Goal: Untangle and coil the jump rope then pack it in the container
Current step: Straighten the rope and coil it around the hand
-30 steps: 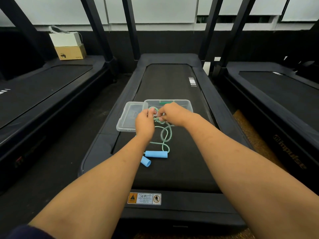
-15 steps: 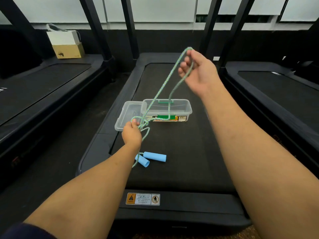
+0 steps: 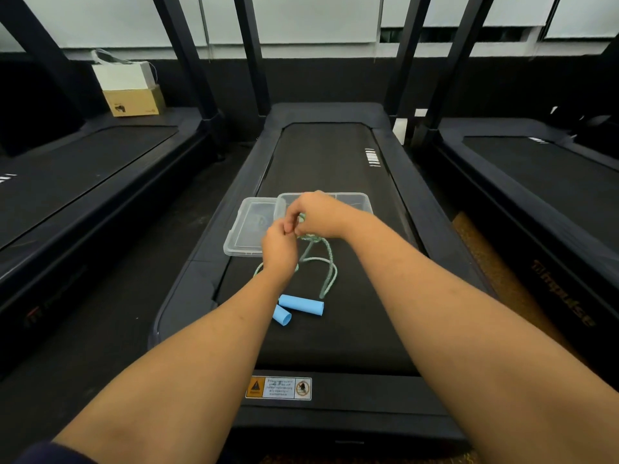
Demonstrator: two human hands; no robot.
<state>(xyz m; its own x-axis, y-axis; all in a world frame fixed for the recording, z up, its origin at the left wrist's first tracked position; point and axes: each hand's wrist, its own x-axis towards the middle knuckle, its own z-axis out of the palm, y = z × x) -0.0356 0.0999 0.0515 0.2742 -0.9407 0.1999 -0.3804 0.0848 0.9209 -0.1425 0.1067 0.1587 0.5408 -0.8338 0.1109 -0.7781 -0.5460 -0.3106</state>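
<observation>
Green braided jump rope [image 3: 331,261] is pinched by left hand [image 3: 279,251] and right hand [image 3: 323,216]; its tangle and the clear plastic container [image 3: 356,196] are partly hidden.

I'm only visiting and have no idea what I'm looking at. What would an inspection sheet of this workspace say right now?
surface: black treadmill belt, with a warning sticker at its near end.
job's things: green jump rope, partly tangled, loops on the belt; its two blue handles lie together nearest the person; clear container open, lid beside it on the left.
clutter: nothing seen.
hands: left hand and right hand both pinch the rope's tangle in front of the container.
cables: nothing seen besides the rope.
surroundings: left treadmill and right treadmill alongside; cardboard box with a white box on it, far left.
</observation>
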